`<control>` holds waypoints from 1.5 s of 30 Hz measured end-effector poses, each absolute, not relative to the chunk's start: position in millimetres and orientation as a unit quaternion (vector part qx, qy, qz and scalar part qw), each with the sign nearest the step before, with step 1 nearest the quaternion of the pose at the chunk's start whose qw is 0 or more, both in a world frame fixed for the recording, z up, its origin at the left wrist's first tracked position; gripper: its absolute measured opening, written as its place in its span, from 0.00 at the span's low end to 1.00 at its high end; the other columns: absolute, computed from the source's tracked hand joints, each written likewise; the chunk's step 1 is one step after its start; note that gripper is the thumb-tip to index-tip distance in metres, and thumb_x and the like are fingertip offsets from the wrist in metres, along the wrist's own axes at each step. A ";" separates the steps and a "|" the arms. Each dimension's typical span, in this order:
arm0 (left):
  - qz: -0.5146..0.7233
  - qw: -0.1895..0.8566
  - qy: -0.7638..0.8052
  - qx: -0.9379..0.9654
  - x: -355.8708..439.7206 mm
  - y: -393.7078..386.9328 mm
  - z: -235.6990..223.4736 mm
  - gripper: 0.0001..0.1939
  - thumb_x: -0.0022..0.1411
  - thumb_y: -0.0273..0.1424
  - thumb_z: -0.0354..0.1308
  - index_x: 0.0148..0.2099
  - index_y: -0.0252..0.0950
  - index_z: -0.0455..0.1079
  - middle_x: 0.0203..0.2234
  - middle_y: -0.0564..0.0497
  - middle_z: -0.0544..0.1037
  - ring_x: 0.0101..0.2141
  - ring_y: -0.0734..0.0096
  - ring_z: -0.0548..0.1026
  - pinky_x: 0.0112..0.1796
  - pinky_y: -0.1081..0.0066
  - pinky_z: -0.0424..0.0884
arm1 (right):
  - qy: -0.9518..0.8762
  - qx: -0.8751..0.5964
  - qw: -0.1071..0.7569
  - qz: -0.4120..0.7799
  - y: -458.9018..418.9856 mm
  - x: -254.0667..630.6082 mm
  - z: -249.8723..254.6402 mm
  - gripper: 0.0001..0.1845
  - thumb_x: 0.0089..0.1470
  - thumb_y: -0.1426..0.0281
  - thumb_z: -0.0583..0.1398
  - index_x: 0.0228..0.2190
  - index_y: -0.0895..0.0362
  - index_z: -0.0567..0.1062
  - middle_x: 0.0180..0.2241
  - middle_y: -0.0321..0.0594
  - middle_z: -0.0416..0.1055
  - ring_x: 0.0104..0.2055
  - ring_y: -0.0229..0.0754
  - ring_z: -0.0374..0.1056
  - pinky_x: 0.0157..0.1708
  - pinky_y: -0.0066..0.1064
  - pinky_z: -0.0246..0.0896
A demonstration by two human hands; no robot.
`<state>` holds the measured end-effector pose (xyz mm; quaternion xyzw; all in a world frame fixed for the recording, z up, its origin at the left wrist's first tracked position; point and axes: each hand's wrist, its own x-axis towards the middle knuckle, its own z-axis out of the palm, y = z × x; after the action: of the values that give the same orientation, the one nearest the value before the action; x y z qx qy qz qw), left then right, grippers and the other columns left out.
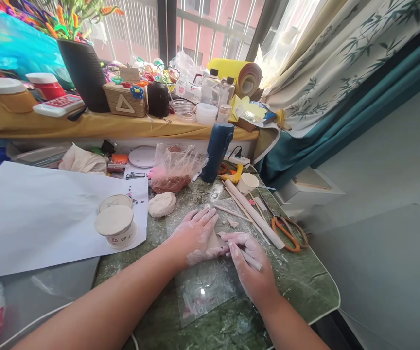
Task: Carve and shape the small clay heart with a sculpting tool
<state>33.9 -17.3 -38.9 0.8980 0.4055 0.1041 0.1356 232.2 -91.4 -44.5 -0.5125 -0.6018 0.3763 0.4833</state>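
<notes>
Flat and dusted with white, my left hand (197, 236) presses with spread fingers on a thin pale sheet of clay (214, 241). Under the clay lies a clear plastic sheet (202, 294). My right hand (255, 272) is closed around a pale, pen-like tool (253, 261), its tip end close to the clay by my left thumb; the tip itself is hidden by fingers. Small clay scraps (232, 223) lie just beyond both hands. A rounded lump of pale clay (162, 204) rests farther back, left of the sheet.
To the right are a rolling pin (255, 214), orange-handled scissors (286, 233), a paper cup (248, 183) and a yellow glue gun (235, 174). A dark blue bottle (217, 151) stands behind. Stacked paper cups (114, 221) sit on white paper (49, 218) at left.
</notes>
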 end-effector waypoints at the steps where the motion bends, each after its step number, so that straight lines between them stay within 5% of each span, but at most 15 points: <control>1: 0.102 0.134 0.404 0.899 33.8 -17.3 -39.1 0.49 0.65 0.63 0.48 0.72 0.30 0.57 0.70 0.36 0.59 0.70 0.44 0.55 0.67 0.48 0.50 | -0.598 -0.515 0.481 0.382 -91.6 232.2 -44.2 0.11 0.66 0.61 0.59 0.38 0.52 0.80 0.44 0.48 0.77 0.45 0.51 0.74 0.44 0.43 0.73; 19: 0.090 0.112 0.399 0.906 32.0 -16.9 -41.8 0.50 0.66 0.64 0.44 0.74 0.30 0.53 0.71 0.37 0.58 0.71 0.46 0.53 0.67 0.50 0.48 | -0.548 -0.535 0.505 0.397 -95.0 233.3 -42.5 0.18 0.67 0.56 0.58 0.45 0.54 0.81 0.51 0.50 0.77 0.45 0.50 0.76 0.48 0.43 0.74; 45: 0.082 0.114 0.403 0.905 32.7 -16.1 -42.1 0.49 0.65 0.64 0.46 0.73 0.32 0.54 0.71 0.38 0.58 0.71 0.46 0.54 0.67 0.51 0.50 | -0.609 -0.534 0.456 0.369 -106.8 235.0 -43.5 0.16 0.69 0.59 0.55 0.38 0.53 0.80 0.51 0.47 0.76 0.53 0.51 0.72 0.53 0.43 0.69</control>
<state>32.7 -16.1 -42.1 0.9045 0.4028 0.0818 0.1137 235.0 -106.8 -43.5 -0.5336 -0.6091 0.3692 0.4561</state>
